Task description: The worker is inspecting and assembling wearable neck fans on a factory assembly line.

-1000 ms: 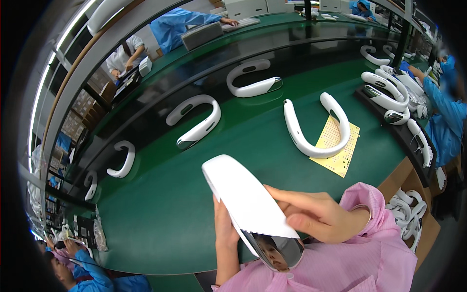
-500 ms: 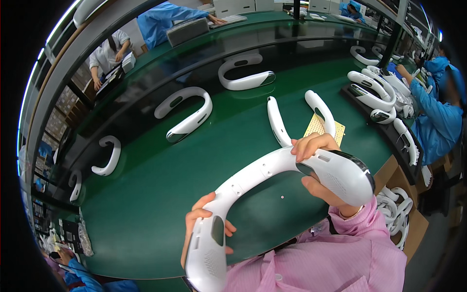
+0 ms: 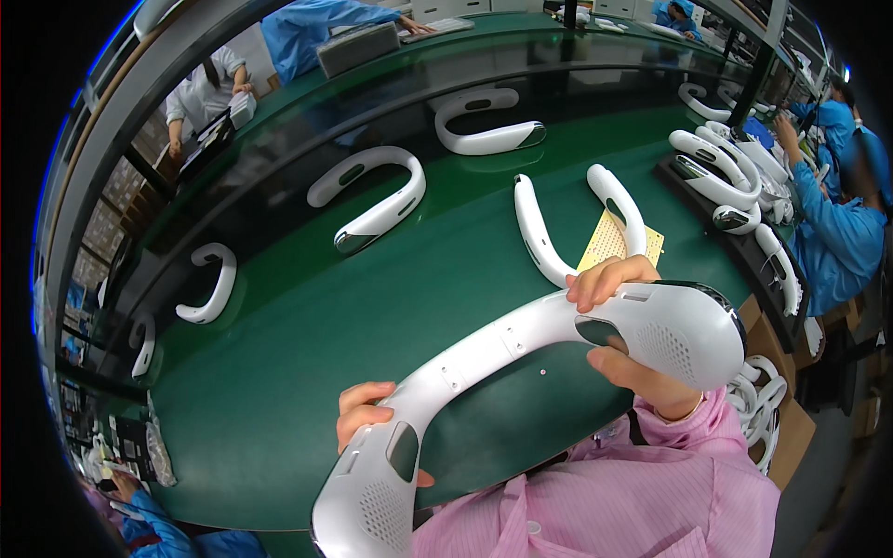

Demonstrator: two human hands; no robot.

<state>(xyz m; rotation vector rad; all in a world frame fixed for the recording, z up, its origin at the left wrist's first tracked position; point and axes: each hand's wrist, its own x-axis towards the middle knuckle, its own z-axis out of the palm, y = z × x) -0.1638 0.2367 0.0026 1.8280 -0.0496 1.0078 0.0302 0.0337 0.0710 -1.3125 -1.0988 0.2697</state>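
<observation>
A white U-shaped neck fan (image 3: 484, 358) is held over the green table, its two thick perforated ends spread wide apart. My left hand (image 3: 365, 414) wraps round its left arm, just above the oval dark window; part of the fingers is hidden behind the shell. My right hand (image 3: 616, 284) grips the other arm, fingers over the top and thumb beneath, next to the second dark window. Small holes show along the inner band. Just beyond my right hand, another white neck fan (image 3: 539, 231) lies with its arms pointing away, partly over a yellow perforated board (image 3: 605, 240).
More neck fans (image 3: 381, 216) stand along the dark far strip of the table (image 3: 307, 325). At right, a black tray (image 3: 744, 246) holds several, and a cardboard box (image 3: 791, 442) with white bands stands below. A co-worker in blue (image 3: 842, 223) works beside the tray.
The two ends of the held neck fan have moved farther apart, the left one outward to the left, the right one to the right. Fans on the far strip appear shifted right.
</observation>
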